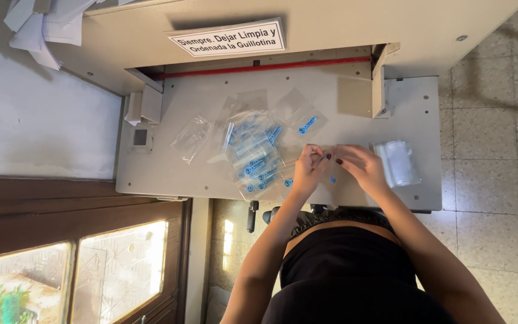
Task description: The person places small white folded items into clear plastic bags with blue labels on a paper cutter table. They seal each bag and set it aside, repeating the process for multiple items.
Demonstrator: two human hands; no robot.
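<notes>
The clear plastic bag (pixel 329 171) between my hands looks weightless, limp and slick, best pinched at its edges. It lies on the grey table (pixel 415 108), near the front edge. My left hand (pixel 310 168) and right hand (pixel 361 165) pinch it, wrists bent, beside the pile of bags (pixel 256 153).

Tiled floor (pixel 499 120), sunlit window (pixel 115 270)

clear bags (pixel 258 153): blue print | table (pixel 211 174): grey | strip (pixel 259 67): red
</notes>
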